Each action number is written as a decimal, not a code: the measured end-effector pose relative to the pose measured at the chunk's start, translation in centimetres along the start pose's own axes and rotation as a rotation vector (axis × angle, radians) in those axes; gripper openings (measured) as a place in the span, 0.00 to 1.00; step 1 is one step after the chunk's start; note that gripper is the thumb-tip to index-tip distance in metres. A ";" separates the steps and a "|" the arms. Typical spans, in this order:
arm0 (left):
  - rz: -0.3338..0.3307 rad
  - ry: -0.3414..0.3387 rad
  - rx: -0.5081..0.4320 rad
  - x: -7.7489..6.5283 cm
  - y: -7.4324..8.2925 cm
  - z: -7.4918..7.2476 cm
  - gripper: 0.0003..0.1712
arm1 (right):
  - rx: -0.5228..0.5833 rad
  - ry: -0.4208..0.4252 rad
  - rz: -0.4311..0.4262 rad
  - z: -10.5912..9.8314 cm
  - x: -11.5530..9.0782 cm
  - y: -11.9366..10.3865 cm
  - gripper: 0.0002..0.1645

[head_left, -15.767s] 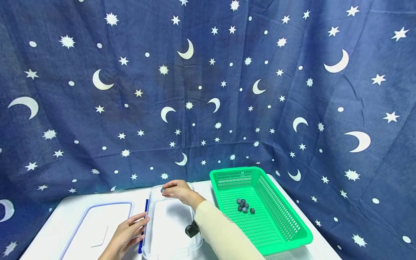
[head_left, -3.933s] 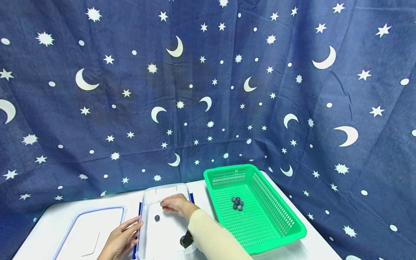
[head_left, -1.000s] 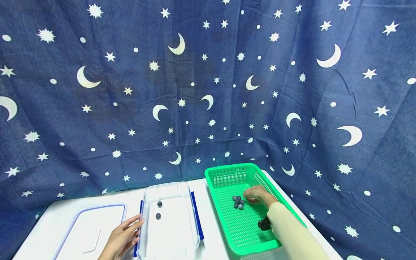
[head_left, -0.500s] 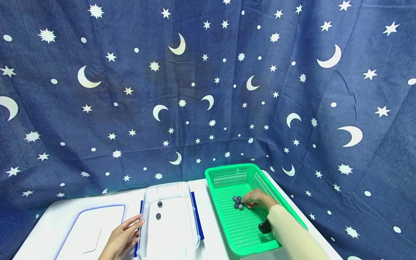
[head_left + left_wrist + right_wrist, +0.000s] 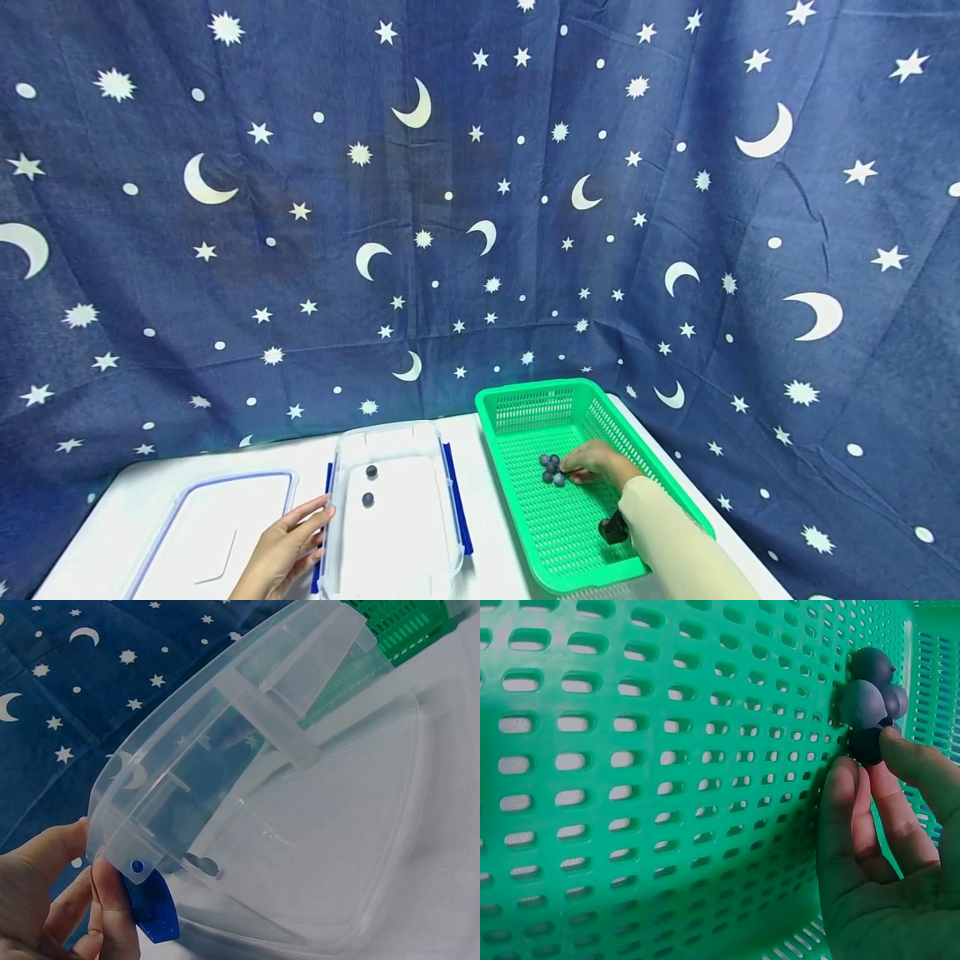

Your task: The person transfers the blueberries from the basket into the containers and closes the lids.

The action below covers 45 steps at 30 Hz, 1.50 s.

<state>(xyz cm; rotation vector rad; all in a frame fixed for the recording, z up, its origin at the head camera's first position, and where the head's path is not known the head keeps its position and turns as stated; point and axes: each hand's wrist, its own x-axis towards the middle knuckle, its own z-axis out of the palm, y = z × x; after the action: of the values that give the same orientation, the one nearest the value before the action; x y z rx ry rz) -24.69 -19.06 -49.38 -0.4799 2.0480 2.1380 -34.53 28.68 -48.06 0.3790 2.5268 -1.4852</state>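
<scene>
R hand [image 5: 595,462]: thumb + fingertips clamping 1 dark ball [image 5: 866,748] at R side of the bunch [image 5: 551,468], inside basket [image 5: 600,577]; can't tell if that ball is touching basket floor.
Bunch: dark balls sitting close together abt mid-basket, well in from its edges; wide stretch of floor showing twd near edge.
L hand [image 5: 283,546]: fingers lying a bit apart, tips touching L wall of tub [image 5: 408,533], by blue clip [image 5: 154,904].
Tub: holding 2 balls [image 5: 367,500], lying just apart nr L edge, one farther back; more room showing twd R + near edges.
Basket: standing nr far R corner of desk [image 5: 483,500], R rim running close to desk's R edge.
Gap: narrow strip of desk showing btwn tub + basket.
Lid [image 5: 187,533]: lying flat, L of tub, nr desk's L edge.
Curtain [image 5: 450,258]: hanging behind far edge.
</scene>
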 end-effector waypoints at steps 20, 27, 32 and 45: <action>0.005 0.003 0.009 0.3 0.1 0.3 0.43 | 0.045 -0.031 0.010 -0.5 0.3 0.0 0.05; 0.000 0.004 0.009 0.2 0.0 0.2 0.42 | 0.073 -0.034 -0.002 -1.4 0.6 -0.5 0.06; 0.005 -0.003 0.009 0.1 -0.2 0.1 0.42 | 0.141 -0.034 0.011 -1.6 0.4 -1.1 0.08; 0.014 0.005 0.023 0.0 -0.1 0.1 0.41 | 0.267 -0.187 -0.025 -0.4 -0.5 -2.0 0.15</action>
<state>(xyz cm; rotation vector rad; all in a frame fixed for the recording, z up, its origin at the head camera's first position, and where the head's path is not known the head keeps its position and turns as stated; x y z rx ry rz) -24.66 -19.00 -49.50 -0.4695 2.0826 2.1206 -34.73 28.02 -46.04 0.2340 2.2042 -1.7835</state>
